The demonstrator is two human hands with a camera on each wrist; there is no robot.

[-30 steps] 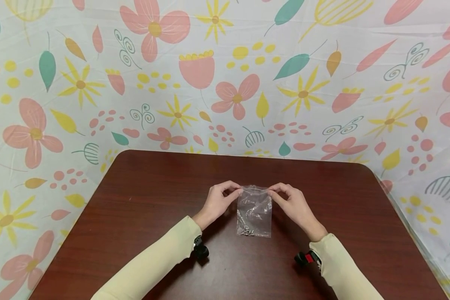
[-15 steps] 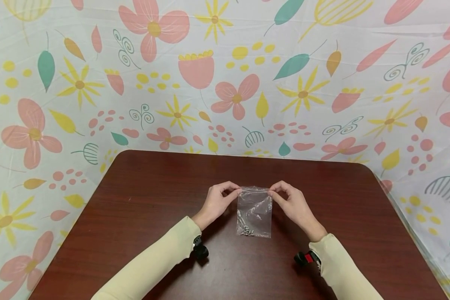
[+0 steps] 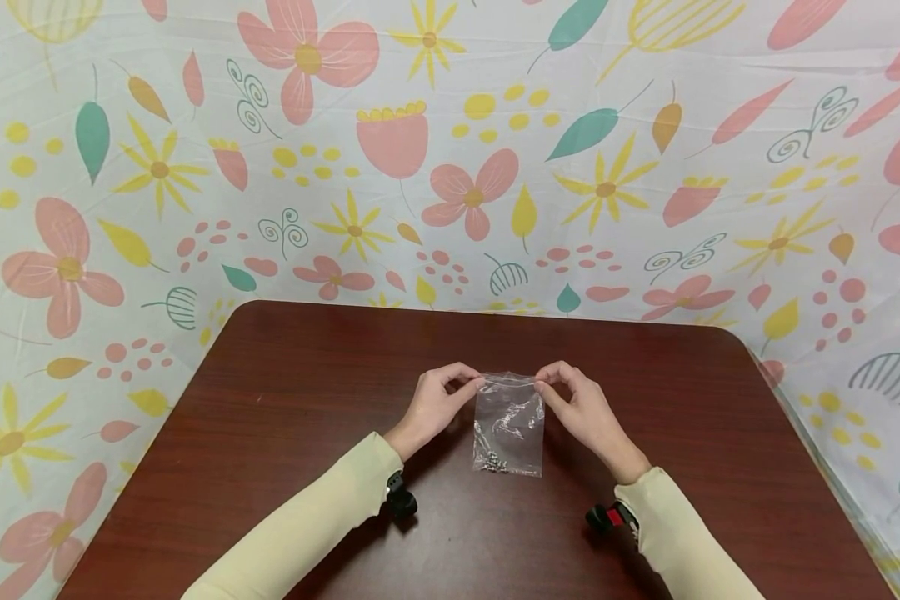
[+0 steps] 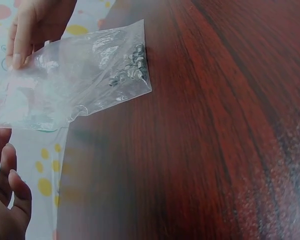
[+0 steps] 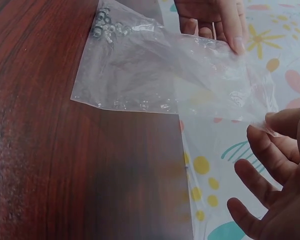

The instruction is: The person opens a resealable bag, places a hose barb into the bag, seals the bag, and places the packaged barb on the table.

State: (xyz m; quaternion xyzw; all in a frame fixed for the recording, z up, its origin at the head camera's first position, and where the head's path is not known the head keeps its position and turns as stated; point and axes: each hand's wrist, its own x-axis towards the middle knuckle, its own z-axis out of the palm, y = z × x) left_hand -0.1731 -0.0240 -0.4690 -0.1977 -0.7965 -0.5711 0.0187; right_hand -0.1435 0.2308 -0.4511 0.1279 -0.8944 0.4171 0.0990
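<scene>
A clear plastic zip bag (image 3: 508, 421) hangs upright between both hands over the table. Small silvery metal pieces (image 4: 135, 65), looking like screws or nuts, lie gathered in one bottom corner, on the left in the head view. My left hand (image 3: 433, 404) pinches the bag's top left corner between thumb and index finger. At the top right corner, my right hand (image 3: 587, 415) pinches the bag the same way; in the right wrist view its other fingers (image 5: 257, 180) are loosely bent, away from the plastic. Whether the zip strip is fastened I cannot tell.
A dark reddish-brown wooden table (image 3: 285, 408) spreads beneath the hands. Behind it and along its sides hangs a white cloth (image 3: 450, 167) with flower and leaf prints. Black wrist cameras (image 3: 401, 500) are strapped at both sleeves.
The right hand has shifted very slightly along the bag's top corner. The zip strip, bowed a second ago, was straighter half a second ago and bows slightly now. The left hand stays put.
</scene>
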